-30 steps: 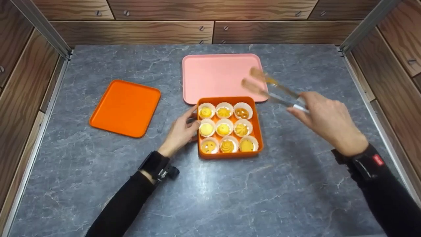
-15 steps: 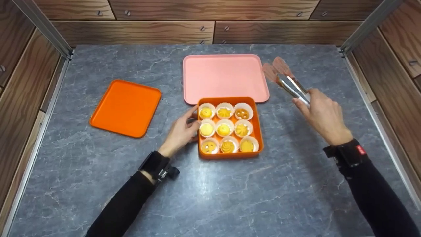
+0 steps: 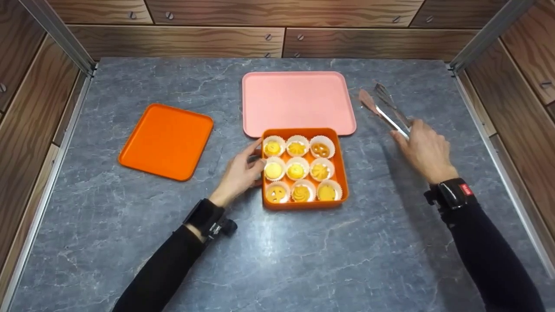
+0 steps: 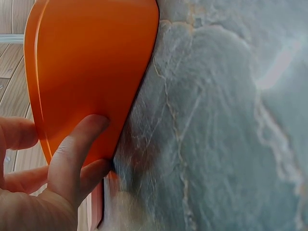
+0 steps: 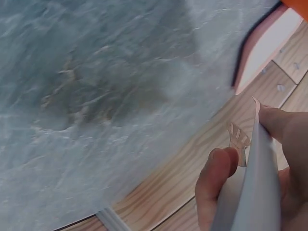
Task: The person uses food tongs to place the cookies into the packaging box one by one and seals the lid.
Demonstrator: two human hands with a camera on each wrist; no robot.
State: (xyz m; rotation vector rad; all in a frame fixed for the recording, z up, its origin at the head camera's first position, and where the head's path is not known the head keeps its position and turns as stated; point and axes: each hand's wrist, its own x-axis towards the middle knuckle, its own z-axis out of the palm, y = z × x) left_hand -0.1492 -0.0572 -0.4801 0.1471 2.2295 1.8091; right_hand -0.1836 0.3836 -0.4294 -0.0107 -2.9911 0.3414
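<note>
An orange square box (image 3: 342,173) holds several yellow pastries or cookies (image 3: 320,171), each in a white paper cup, set in rows. My left hand (image 3: 238,173) rests its fingers against the box's left wall; in the left wrist view the thumb (image 4: 72,154) lies flat on the orange side. My right hand (image 3: 427,149) holds metal tongs (image 3: 392,125), raised over the table's right side, their two arms apart and nothing between the tips. The right wrist view shows the tongs' pale handle (image 5: 255,192) between thumb and fingers, with a slotted tip (image 5: 237,139) beyond.
A pink tray (image 3: 299,102) lies behind the box, whose back edge overlaps its front in this view. To the left lies an orange square lid (image 3: 167,143). Wood-patterned panels (image 3: 173,41) enclose the grey marbled table (image 3: 277,260) at the back and sides.
My right hand has drawn the tongs rightward, away from above the pink tray, turning their tips more toward the back. The left hand and box stay in place.
</note>
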